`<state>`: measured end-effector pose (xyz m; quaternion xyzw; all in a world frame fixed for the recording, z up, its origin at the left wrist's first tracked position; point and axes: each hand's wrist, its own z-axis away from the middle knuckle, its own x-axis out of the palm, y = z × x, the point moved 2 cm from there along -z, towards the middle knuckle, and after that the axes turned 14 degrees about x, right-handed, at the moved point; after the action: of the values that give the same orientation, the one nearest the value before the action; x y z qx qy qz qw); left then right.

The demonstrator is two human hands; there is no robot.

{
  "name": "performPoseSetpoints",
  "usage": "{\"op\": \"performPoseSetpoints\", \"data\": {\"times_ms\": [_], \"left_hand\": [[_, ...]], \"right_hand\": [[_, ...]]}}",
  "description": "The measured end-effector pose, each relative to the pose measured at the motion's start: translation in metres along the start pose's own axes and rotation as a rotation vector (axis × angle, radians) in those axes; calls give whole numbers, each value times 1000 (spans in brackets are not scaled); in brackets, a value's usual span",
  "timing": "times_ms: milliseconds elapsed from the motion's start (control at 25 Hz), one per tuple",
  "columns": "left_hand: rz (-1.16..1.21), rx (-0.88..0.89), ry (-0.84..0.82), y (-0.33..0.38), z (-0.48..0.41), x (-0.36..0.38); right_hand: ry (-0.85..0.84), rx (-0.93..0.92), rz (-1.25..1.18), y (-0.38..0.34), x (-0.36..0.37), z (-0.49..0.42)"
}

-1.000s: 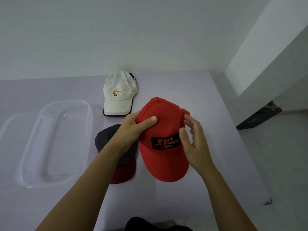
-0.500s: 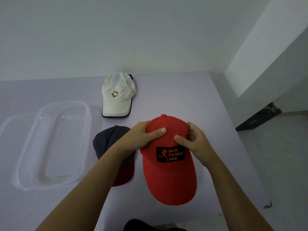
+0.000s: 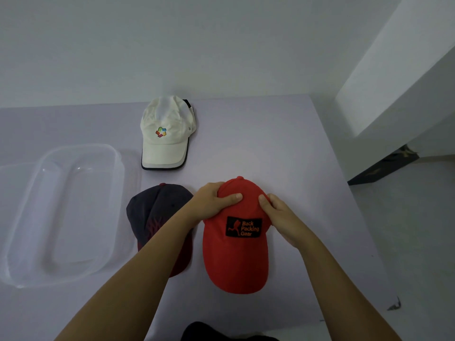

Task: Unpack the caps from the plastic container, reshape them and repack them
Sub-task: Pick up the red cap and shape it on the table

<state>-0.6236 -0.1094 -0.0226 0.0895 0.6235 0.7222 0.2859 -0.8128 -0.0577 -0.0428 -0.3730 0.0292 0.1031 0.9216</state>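
Note:
A red cap (image 3: pixel 235 262) with a black "Back Packing Gear" patch lies on the pale table, brim toward me. My left hand (image 3: pixel 211 203) grips the left side of its crown, thumb on top. My right hand (image 3: pixel 280 215) holds the crown's right side, thumb pressed on the fabric. To its left lies a dark navy cap (image 3: pixel 157 212) with a maroon brim, partly under my left forearm. Farther back sits a white cap (image 3: pixel 165 141) with a coloured logo. The clear plastic container (image 3: pixel 73 271) stands empty at the left.
The container's clear lid (image 3: pixel 9 183) lies at the far left, partly behind the container. The table's right edge (image 3: pixel 349 198) drops to a grey floor, with a white wall corner beyond. A dark object (image 3: pixel 209 332) shows at the bottom edge.
The red cap came down from a tilted, lifted hold onto the table, brim toward me. Both hands slid onto the crown and now grip its two sides.

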Motion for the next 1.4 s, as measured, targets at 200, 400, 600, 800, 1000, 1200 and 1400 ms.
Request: {"op": "performPoseSetpoints", "data": {"times_ms": [200,400,600,800,1000,1200,1400], "left_hand": [[-73,-137,-32,-38,-14,6],[-214,-140,186,-50,-23,10],[-165,-90,300,-43,-35,21],[-368,-56,228,-50,-39,14],[-271,-111,256,-50,-42,15],[-462,-82,201,-54,-36,10],[-344,-68,103,-43,-50,8]], "right_hand": [[25,89,34,17,2,-32],[162,-1,120,13,-4,-45],[172,-49,228,-12,4,-57],[214,-25,338,-19,-6,-71],[70,31,286,-26,-1,-75],[-87,96,99,-28,-12,-71],[-130,96,102,-31,-11,-71]]}}
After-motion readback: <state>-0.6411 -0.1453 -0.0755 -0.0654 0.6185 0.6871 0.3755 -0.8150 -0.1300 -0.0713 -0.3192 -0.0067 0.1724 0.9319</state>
